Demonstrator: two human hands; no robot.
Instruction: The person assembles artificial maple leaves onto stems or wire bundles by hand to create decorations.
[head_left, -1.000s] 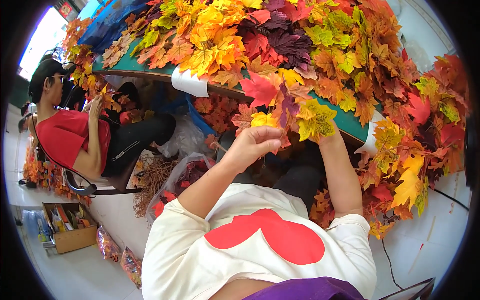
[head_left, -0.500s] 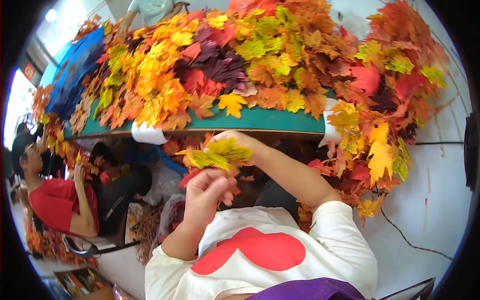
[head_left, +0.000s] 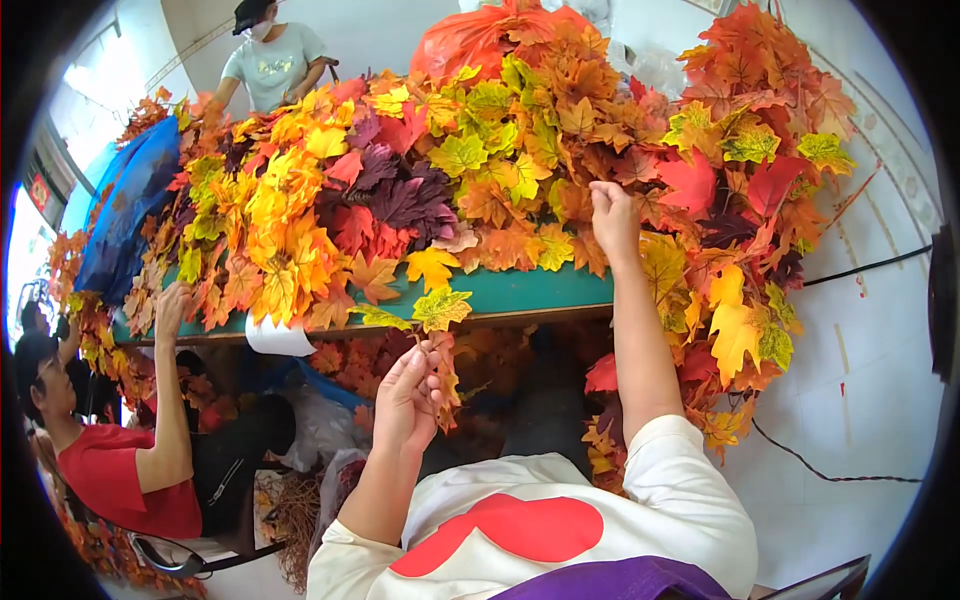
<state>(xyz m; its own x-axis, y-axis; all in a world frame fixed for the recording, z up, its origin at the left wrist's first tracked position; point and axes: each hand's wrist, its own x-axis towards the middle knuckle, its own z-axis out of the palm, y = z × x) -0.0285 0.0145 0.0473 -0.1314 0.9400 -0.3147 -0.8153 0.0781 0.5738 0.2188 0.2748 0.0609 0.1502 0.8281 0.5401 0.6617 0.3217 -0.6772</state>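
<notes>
While my left grip pinches a leafy sprig between fingertips, my right grip, how closed I cannot tell, has the leaf pile just ahead.

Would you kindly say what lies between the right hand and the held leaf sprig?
In the head view, green tabletop, then yellow and orange leaves, separate the sprig from the right hand.

leaves on table | plastic sheet left | co-worker behind table (far side)

White short-sleeved shirt; large rounded red print; purple cloth.
</notes>
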